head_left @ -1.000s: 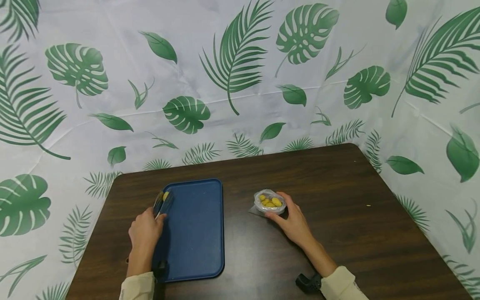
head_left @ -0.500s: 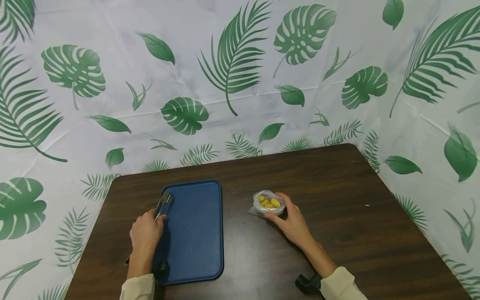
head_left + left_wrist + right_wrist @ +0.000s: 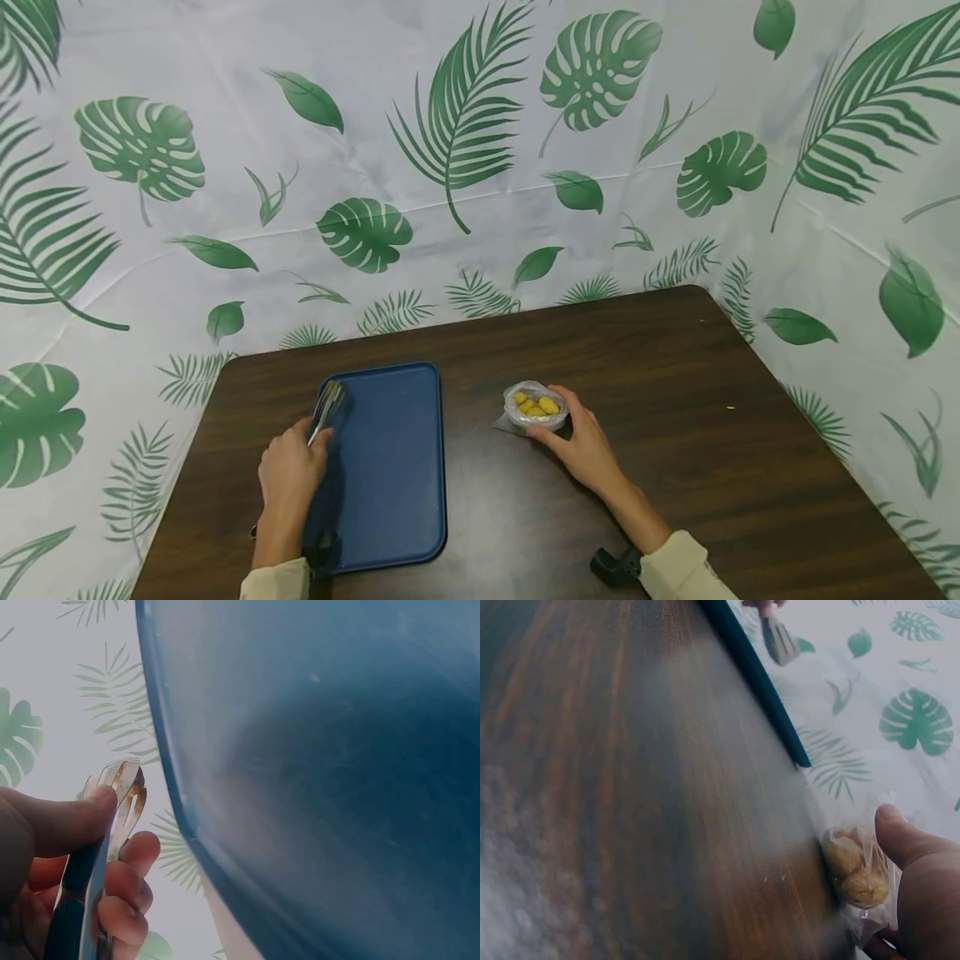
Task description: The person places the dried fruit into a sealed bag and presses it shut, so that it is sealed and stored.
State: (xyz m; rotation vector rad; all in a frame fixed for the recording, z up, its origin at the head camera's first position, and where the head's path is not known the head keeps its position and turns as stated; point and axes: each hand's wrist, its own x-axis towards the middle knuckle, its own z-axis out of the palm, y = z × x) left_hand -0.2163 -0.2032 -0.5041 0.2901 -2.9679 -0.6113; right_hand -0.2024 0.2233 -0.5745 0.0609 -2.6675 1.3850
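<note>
My left hand (image 3: 291,467) grips a pair of metal tongs (image 3: 326,410) with slotted, fork-like ends, over the left edge of the blue tray (image 3: 390,475). In the left wrist view the tongs (image 3: 94,877) show dark handles, with thumb and fingers squeezing them from both sides. Something brownish shows between the tines; I cannot tell whether it is a held piece. Right of the tray, my right hand (image 3: 581,437) holds the side of an open clear plastic bag (image 3: 557,421) between thumb and fingers. Small yellow, potato-like lumps (image 3: 864,887) fill it.
The dark wood table (image 3: 637,358) runs back to a leaf-printed white cloth (image 3: 480,158). A tiny pale scrap (image 3: 731,407) lies on the right. Black wrist devices sit at both cuffs, the right one (image 3: 615,568) close over the tabletop.
The ends of the tongs have come together, and the yellow piece seen by them one second ago is no longer plainly visible. The right hand keeps holding the bag. The head view has shifted slightly.
</note>
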